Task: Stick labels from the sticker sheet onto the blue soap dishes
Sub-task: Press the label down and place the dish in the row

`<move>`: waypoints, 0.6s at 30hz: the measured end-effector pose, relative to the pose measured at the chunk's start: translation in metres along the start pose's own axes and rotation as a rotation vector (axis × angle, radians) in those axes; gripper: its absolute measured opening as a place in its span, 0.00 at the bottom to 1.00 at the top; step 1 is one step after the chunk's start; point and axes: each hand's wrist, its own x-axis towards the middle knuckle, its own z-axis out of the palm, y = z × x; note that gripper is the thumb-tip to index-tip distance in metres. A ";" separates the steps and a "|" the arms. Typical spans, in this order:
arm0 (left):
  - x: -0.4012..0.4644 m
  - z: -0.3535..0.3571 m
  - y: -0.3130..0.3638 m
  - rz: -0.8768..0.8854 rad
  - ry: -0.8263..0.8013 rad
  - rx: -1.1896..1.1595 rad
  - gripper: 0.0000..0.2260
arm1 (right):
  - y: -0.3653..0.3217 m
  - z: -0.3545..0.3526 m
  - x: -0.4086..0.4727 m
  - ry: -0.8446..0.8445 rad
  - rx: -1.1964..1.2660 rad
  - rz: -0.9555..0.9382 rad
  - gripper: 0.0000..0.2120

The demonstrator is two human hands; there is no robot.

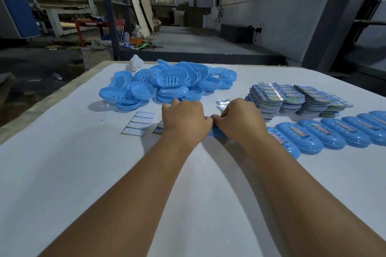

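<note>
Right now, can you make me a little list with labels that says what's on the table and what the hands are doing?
table: white table
unlabeled pile: loose blue soap dishes, heaped at the far side
labeled row: blue dishes with stickers, lined up on the right
sticker stacks: sheets of colourful labels, behind the row
used sheet: empty backing sheet, left of the hands
left hand: left hand curled over a blue dish
right hand: right hand curled over the same dish

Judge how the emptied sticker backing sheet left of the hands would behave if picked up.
The backing sheet lies thin and flat on the table, so it is probably floppy and very light. With little edge to catch, it may slide rather than lift.
</note>
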 end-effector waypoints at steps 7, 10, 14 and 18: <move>-0.001 0.002 -0.002 -0.040 -0.051 -0.085 0.21 | 0.001 0.000 -0.002 0.014 -0.009 -0.038 0.19; -0.002 0.004 -0.005 -0.029 -0.064 -0.212 0.15 | -0.003 0.000 -0.006 -0.053 0.074 -0.206 0.17; -0.002 0.002 -0.011 -0.070 0.004 -0.339 0.08 | -0.010 -0.006 -0.016 -0.199 0.161 -0.340 0.16; -0.004 0.004 -0.017 -0.080 0.084 -0.380 0.08 | -0.006 -0.013 -0.024 -0.265 0.004 -0.351 0.25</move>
